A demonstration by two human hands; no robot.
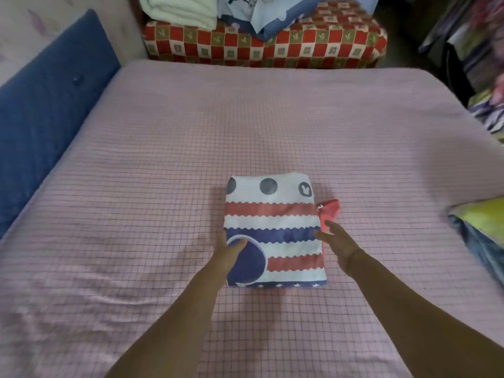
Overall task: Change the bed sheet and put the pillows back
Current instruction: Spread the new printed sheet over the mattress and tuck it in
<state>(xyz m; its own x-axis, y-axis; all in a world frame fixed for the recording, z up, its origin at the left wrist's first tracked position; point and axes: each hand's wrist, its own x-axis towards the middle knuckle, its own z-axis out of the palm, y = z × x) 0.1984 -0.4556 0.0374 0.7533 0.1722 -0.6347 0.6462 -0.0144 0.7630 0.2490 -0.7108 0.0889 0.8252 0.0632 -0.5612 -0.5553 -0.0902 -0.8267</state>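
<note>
A folded bed sheet, striped red and blue, lies on the pink checked bed. The left hand grips the sheet's left edge, thumb on top. The right hand rests with straight, spread fingers against its right edge, and a pillow lies well to its right.

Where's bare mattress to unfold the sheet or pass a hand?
Free: wide strip between folded sheet and checkered bench; left stretch up to blue headboard. Crowded: right edge by the pillow; near middle, left hand and right hand at the sheet.
</note>
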